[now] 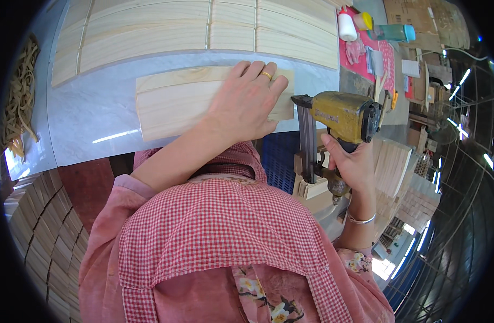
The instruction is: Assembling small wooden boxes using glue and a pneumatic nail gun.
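Observation:
A pale wooden board (171,99), seemingly of more than one piece, lies along the near edge of the table. My left hand (247,99), with a gold ring, is closed over its right part, fingers at the far edge and thumb at the near edge. In my right hand (353,164) is a yellow nail gun (335,110), gripped by its handle. Its dark nose is close to the board's right end; whether they touch I cannot tell. The long magazine points down toward me.
Grooved wooden panels (150,40) lie across the far side of the white table (90,116). At the right are a white bottle (346,26) and a teal bottle (395,33). Straps (23,97) hang at the left. A blue crate (279,156) and stacked wood (42,215) stand below.

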Action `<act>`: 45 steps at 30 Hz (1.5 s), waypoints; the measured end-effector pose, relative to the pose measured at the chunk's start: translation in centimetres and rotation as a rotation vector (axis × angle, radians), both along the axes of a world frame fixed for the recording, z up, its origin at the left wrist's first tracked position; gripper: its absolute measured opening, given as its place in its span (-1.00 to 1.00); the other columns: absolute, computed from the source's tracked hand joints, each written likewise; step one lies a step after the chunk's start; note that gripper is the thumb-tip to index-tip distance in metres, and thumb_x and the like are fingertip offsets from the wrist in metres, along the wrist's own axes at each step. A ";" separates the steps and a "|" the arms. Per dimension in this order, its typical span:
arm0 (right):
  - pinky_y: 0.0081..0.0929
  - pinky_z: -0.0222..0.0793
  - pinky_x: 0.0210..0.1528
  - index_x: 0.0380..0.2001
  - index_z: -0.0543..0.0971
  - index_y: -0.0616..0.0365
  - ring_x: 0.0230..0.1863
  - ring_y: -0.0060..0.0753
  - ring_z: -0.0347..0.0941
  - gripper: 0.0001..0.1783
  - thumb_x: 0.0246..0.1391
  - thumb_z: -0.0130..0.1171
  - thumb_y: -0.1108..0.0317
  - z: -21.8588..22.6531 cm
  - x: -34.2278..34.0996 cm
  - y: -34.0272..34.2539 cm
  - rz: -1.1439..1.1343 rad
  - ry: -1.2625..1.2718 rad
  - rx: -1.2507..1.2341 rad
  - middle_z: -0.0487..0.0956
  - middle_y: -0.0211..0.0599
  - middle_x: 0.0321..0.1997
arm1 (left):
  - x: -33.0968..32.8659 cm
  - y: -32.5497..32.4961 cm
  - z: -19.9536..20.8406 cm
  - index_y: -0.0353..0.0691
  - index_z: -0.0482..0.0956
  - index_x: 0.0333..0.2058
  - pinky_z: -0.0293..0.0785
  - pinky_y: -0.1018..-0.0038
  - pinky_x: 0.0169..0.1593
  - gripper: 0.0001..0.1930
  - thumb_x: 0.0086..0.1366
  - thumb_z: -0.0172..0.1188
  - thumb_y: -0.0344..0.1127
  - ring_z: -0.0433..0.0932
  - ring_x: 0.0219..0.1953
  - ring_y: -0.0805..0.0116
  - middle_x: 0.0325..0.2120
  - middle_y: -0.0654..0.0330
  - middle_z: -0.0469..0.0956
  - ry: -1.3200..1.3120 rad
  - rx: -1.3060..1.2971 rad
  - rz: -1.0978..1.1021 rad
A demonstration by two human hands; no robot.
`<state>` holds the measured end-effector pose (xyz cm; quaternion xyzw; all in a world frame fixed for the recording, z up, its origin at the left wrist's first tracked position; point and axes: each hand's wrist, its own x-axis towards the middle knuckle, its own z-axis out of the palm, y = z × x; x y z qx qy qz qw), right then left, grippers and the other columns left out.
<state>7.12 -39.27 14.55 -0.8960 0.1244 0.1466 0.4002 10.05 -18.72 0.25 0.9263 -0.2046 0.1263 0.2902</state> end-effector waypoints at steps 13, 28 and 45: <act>-0.67 0.24 -0.68 -0.31 0.58 0.34 -0.72 -0.64 0.31 -0.82 0.11 0.36 0.45 0.0 4.9 1.2 0.142 -0.003 -0.045 0.50 -0.45 -0.63 | 0.0 0.2 0.3 -0.23 0.44 -0.06 0.22 0.28 0.17 -0.39 -0.04 0.42 -0.05 0.39 -0.02 0.14 0.00 0.01 0.47 0.050 0.014 -0.014; -0.66 0.23 -0.68 -0.33 0.58 0.33 -0.73 -0.64 0.31 -0.85 0.10 0.34 0.47 1.4 6.9 1.3 0.187 0.134 -0.129 0.51 -0.42 -0.62 | -0.4 0.5 0.8 -0.23 0.44 0.01 0.17 0.20 0.29 -0.33 -0.03 0.45 -0.01 0.38 0.11 0.07 0.09 -0.03 0.43 0.102 0.017 -0.031; -0.68 0.24 -0.67 -0.32 0.57 0.30 -0.72 -0.63 0.33 -0.85 0.08 0.34 0.49 0.7 -0.7 -1.9 0.110 -0.078 0.017 0.55 -0.40 -0.57 | -5.6 12.1 2.2 -0.21 0.49 -0.08 0.24 0.08 0.27 -0.36 -0.24 0.46 -0.29 0.45 0.02 0.01 -0.04 -0.04 0.52 0.046 0.159 0.089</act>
